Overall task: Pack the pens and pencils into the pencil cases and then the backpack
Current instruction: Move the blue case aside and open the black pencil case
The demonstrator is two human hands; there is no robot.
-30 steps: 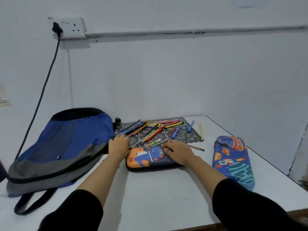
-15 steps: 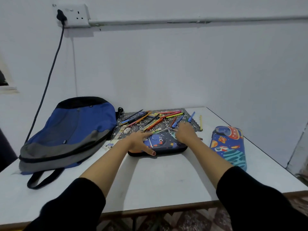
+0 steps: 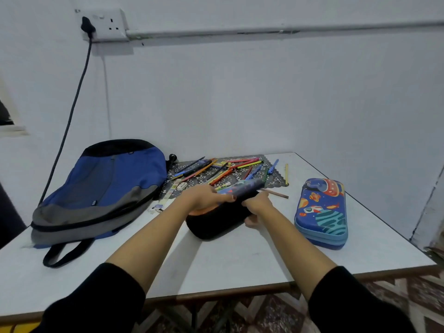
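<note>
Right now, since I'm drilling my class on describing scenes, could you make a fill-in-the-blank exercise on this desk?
1. The backpack lies to the ____ of both pencil cases.
2. The loose pens and pencils lie on a patterned ____.
3. The left hand and right hand grip the dark pencil case; the space-print pencil case lies untouched to its ____.
Missing words: left, mat, right.
</note>
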